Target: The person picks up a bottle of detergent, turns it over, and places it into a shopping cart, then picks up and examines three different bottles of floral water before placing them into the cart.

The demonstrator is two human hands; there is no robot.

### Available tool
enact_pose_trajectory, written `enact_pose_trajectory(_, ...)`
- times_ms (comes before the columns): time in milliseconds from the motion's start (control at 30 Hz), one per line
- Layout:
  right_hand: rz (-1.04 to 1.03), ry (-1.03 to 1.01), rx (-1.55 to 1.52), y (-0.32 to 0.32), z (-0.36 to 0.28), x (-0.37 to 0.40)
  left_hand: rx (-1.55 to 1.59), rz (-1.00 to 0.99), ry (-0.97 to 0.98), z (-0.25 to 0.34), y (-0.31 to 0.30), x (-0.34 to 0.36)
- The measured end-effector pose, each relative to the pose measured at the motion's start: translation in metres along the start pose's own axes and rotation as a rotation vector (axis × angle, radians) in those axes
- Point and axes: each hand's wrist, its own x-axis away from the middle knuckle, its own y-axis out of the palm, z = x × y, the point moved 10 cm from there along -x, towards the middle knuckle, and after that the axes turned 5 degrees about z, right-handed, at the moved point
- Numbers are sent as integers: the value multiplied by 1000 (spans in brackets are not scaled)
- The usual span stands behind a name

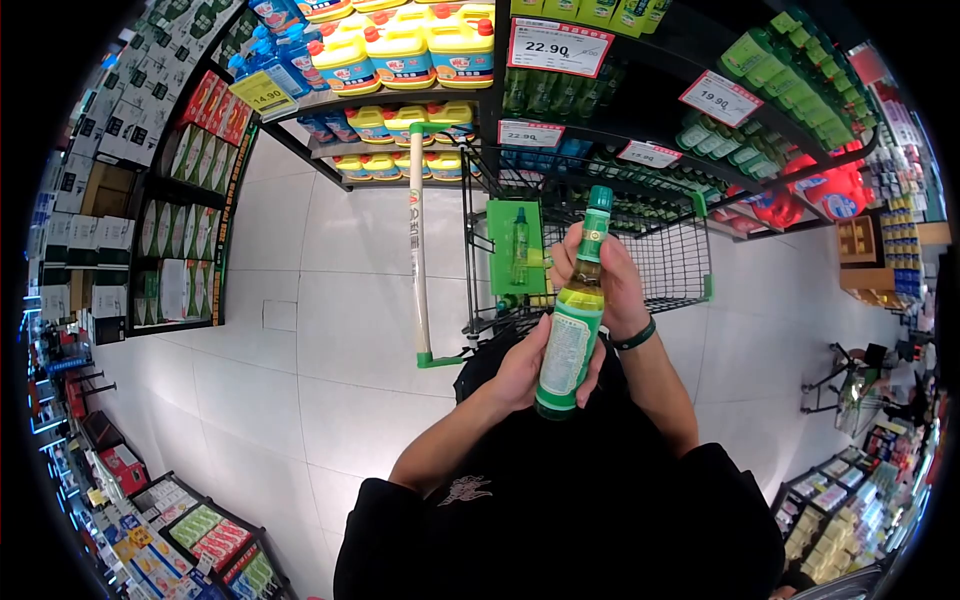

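A green-capped glass bottle (568, 350) with a green and white label and yellow-green liquid is held in front of my chest, its cap pointing away from me. My left hand (525, 365) wraps round its lower part. Around the neck, just below the cap, are the fingers of my right hand (612, 275); a dark band circles that wrist. Beyond the bottle stands a shopping cart (675, 262) with a black wire basket and green corners. A green panel (500, 225) showing a bottle picture is on the cart, left of my hands.
Shelves with yellow jugs (400, 50) and green bottles (790, 75) rise ahead, with price tags (560, 47). Boxed goods (190, 160) fill a shelf at left. The cart's pale handle (418, 250) stands left of my hands. Another cart (855, 390) is at far right.
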Motion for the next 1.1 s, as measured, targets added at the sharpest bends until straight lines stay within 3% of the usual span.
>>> enact_pose_trajectory(167, -22, 22, 4, 0, 3, -2, -70, 56, 3, 5, -4, 1)
enact_pose_trajectory(867, 240, 76, 288, -27, 2, 3, -212, 225, 103, 16, -30, -2)
enact_pose_trajectory(933, 280, 7, 558, -32, -9, 2, -448, 288, 145, 24, -34, 3)
enact_pose_trajectory(1067, 299, 20, 703, -41, -19, 2, -706, 395, 142, 33, -52, 9)
enact_pose_trajectory(1100, 293, 62, 732, -44, -19, 2, -890, 435, 182, 41, -55, 11)
